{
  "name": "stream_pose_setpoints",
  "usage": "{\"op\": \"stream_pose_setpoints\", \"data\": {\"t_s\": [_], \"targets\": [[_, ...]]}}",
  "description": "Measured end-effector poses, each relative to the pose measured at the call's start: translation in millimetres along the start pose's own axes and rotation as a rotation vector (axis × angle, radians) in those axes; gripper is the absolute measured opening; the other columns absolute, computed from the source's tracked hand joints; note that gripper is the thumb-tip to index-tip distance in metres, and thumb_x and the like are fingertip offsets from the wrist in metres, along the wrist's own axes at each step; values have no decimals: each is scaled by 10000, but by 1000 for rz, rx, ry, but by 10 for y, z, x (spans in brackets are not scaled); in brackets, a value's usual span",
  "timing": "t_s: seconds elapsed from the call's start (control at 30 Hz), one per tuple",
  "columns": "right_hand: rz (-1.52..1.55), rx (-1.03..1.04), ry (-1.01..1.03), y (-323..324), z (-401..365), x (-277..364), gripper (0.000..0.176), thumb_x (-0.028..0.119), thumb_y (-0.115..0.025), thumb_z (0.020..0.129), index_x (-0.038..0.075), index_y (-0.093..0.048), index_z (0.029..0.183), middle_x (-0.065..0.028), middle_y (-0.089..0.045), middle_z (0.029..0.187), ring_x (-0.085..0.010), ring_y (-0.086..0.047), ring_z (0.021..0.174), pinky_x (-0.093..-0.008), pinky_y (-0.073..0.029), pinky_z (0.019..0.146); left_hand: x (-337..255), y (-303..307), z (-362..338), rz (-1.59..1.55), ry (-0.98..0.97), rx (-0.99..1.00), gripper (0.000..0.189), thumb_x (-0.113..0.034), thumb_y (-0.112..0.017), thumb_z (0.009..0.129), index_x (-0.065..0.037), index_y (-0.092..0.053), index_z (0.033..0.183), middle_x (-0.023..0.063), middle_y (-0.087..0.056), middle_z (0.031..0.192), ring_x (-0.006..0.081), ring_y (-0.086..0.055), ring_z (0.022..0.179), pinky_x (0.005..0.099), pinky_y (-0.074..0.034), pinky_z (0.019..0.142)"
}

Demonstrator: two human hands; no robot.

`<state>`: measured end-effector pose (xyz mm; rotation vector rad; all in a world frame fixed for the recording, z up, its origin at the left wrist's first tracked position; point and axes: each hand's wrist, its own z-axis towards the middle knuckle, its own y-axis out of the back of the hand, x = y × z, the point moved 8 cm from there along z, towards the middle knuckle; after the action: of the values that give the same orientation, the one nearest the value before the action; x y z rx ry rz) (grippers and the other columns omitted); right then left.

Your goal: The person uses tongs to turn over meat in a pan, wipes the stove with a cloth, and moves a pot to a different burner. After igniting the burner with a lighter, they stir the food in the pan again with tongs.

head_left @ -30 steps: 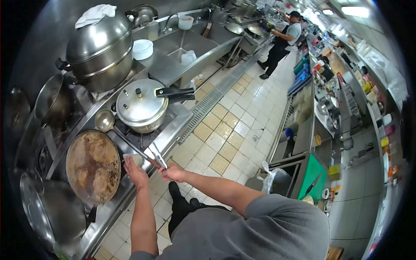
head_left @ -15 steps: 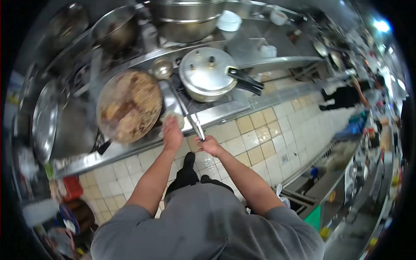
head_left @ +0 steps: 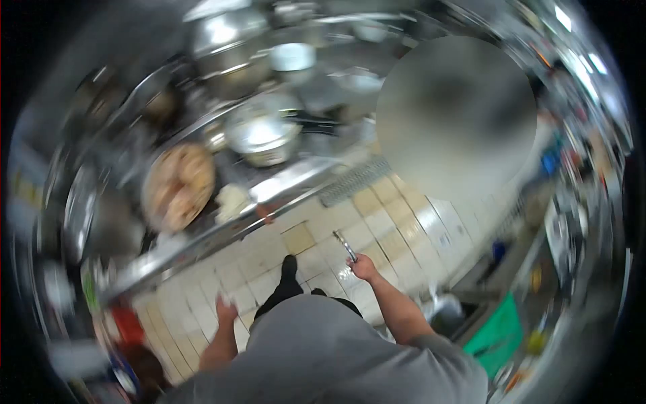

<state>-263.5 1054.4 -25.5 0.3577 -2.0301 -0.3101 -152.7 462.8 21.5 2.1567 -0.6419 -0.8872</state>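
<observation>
Low over the floor to the left, my left hand [head_left: 227, 310] is blurred, with its fingers apart and nothing seen in it. My right hand [head_left: 364, 268] is closed round one end of a short shiny metal utensil [head_left: 344, 246]; its exact kind is too blurred to tell. A crumpled whitish cloth [head_left: 233, 203] lies on the stove's front edge, apart from both hands. Beside it is a wide pan [head_left: 180, 185] of brownish food. A lidded pressure cooker [head_left: 262, 131] with a black handle sits right of the pan, and a ladle [head_left: 214, 137] rests between them.
A tall steel pot [head_left: 229, 50] and a white container [head_left: 293, 56] stand farther back. The steel stove edge [head_left: 289, 180] runs along tiled floor [head_left: 316, 232]. A counter with a green sheet [head_left: 499, 337] is at right. A round blurred patch hides the upper right.
My left hand has left the cloth and pulled back toward my body. My right hand has moved right and back with the metal utensil. The view has shifted and blurred.
</observation>
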Motion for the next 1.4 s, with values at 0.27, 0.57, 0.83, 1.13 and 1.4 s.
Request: {"op": "stream_pose_setpoints", "data": {"t_s": [0.27,0.57,0.83,1.13,1.4], "targets": [[-40,-386,-998,1435,-2707,-2333,474,371,-564,918,40,-659,1244,-198,-609,1333,-345,-594,1234,-460,-479,1022,545,-681,-304,477,-239,438,544,-219,-638,916,-18,-485,1397,154,-604,1129,221,-584,1000,333,-486,830],[174,-460,-873,865,-2997,-2390,590,524,-490,972,29,-650,1251,-194,-602,1343,-354,-571,1255,-464,-461,1036,-1094,-161,228,95,-416,353,399,-188,-590,978,-20,-557,1338,53,-586,941,144,-536,824,272,-451,704],[118,-420,-707,307,-2885,-1656,596,534,-518,942,32,-659,1231,-209,-625,1296,-363,-590,1218,-465,-478,1006,-3081,-274,-1183,-31,-966,537,444,-155,-595,988,32,-511,1381,99,-656,1153,170,-614,1042,293,-482,928],[21,-710,-604,-268,-3053,-2295,566,489,-536,968,-46,-704,1051,-231,-708,1070,-367,-684,1005,-472,-533,831,1298,746,158,-25,-369,143,464,-310,-651,929,4,-610,1267,138,-711,1025,227,-670,992,310,-517,901],[-140,-638,-591,-912,-3045,-2471,570,498,-515,971,-32,-699,1073,-180,-706,1037,-304,-658,918,-442,-516,815,6362,1535,-934,550,340,339,334,-266,-457,973,-99,-734,1056,118,-740,1024,238,-725,908,452,-581,791]]}}
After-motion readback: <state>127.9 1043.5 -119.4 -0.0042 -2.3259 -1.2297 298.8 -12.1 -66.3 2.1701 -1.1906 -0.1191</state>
